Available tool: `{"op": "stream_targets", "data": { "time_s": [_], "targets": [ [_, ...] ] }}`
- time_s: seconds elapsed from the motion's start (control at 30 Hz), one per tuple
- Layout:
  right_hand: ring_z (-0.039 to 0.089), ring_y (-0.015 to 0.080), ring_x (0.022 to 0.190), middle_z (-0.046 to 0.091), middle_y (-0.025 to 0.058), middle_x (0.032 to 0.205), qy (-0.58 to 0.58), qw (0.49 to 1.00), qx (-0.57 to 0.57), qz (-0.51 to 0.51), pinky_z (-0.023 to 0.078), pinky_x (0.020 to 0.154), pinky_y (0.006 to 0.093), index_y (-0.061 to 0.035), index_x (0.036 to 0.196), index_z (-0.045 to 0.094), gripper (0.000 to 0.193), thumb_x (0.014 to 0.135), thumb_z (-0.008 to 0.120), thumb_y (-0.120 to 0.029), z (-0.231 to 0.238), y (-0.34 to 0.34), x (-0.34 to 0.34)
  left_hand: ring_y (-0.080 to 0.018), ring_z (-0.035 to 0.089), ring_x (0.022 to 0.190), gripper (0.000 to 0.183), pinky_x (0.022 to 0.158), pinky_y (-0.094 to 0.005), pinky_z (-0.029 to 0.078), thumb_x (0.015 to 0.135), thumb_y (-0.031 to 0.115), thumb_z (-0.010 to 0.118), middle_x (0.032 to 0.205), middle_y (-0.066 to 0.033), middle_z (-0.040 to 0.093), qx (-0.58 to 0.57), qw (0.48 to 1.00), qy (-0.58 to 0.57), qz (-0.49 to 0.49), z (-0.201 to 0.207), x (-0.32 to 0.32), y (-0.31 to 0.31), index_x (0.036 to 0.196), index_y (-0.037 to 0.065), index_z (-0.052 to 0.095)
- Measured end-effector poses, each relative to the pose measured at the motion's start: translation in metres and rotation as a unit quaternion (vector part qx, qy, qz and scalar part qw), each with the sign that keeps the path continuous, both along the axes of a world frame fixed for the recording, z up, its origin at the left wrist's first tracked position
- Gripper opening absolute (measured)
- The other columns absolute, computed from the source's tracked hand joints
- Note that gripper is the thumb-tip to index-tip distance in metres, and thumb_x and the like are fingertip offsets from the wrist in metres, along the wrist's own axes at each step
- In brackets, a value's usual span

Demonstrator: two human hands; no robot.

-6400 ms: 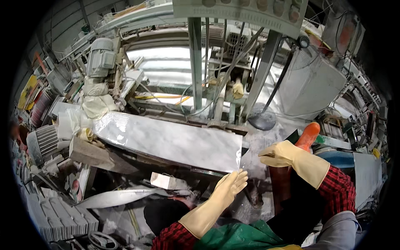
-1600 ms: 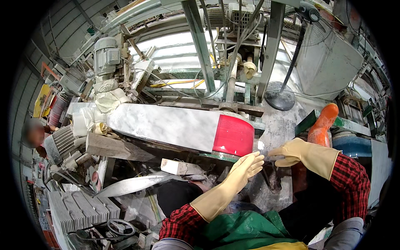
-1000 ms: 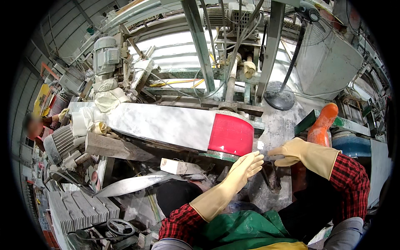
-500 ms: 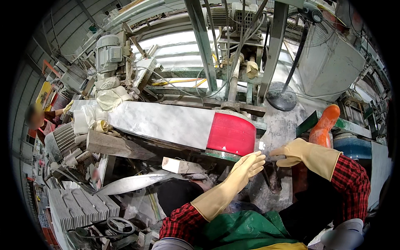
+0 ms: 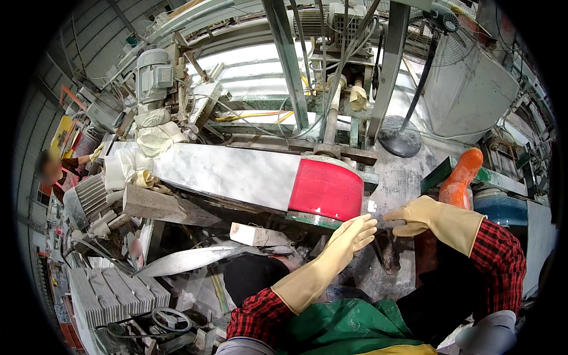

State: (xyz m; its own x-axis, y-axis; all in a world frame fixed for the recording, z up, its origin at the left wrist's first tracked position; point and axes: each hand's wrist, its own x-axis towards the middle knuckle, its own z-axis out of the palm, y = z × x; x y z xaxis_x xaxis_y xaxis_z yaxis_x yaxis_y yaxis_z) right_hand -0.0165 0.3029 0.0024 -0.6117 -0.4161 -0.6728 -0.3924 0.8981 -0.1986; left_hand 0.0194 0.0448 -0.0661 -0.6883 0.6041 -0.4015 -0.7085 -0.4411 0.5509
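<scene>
Both my hands wear pale yellow rubber gloves. My left hand (image 5: 350, 238) hovers palm-inward by the near right end of a bright red curved surface (image 5: 326, 188), its fingers stretched out and nothing in them. Facing it from the right, my right hand (image 5: 423, 219) has its fingers pointing left, apart and loosely bent, with no object visible in them. A narrow gap separates the two hands. A long white surface with grey mottling (image 5: 231, 174) meets the red surface at its left edge; both lie on one long machine. Whether my left fingertips touch the machine I cannot tell.
An orange rounded object (image 5: 461, 177) stands beyond my right hand. A pedestal fan's round base (image 5: 400, 137) is on the floor behind. Nearer left lie a pale block (image 5: 258, 235), a wooden beam (image 5: 165, 204) and a ribbed stack (image 5: 115, 296). Another person (image 5: 53, 168) is at far left.
The border between the white mottled surface and the red one has shifted slightly left, so more red shows. My hands have stayed almost still.
</scene>
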Motion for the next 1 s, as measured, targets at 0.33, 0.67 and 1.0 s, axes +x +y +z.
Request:
{"op": "stream_targets", "data": {
  "time_s": [0.33, 0.67, 1.0],
  "targets": [
    [0.069, 0.0362, 0.095, 0.072, 0.0138, 0.103, 0.009, 1.0, -0.013, 0.009, 0.055, 0.08, 0.0489, -0.0301, 0.14, 0.051, 0.054, 0.09, 0.057, -0.05, -0.0052, 0.0017, -0.001, -0.0207, 0.057, 0.124, 0.06, 0.109, -0.0373, 0.046, 0.099, 0.04, 0.063, 0.141, -0.014, 0.054, 0.0, 1.0, -0.007, 0.009, -0.0007, 0.0004, 0.0005, 0.143, 0.002, 0.046],
    [0.07, 0.035, 0.095, 0.073, 0.0129, 0.1, 0.024, 1.0, -0.003, 0.017, 0.054, 0.08, 0.0499, -0.0315, 0.139, 0.051, 0.054, 0.09, 0.057, -0.053, -0.004, 0.0018, 0.0, -0.0207, 0.058, 0.122, 0.058, 0.108, -0.0374, 0.047, 0.1, 0.039, 0.063, 0.139, -0.014, 0.056, -0.003, 1.0, -0.012, 0.011, -0.0026, 0.0, 0.0014, 0.143, 0.003, 0.047],
    [0.068, 0.037, 0.101, 0.07, 0.0151, 0.117, 0.004, 1.0, 0.006, 0.013, 0.055, 0.085, 0.047, -0.0258, 0.142, 0.05, 0.057, 0.091, 0.059, -0.05, 0.0007, -0.0006, -0.001, -0.0194, 0.059, 0.121, 0.057, 0.107, -0.0365, 0.047, 0.099, 0.038, 0.064, 0.137, -0.0127, 0.057, 0.004, 1.0, -0.015, 0.011, -0.0035, -0.0001, 0.0012, 0.142, 0.002, 0.049]
  ]
}}
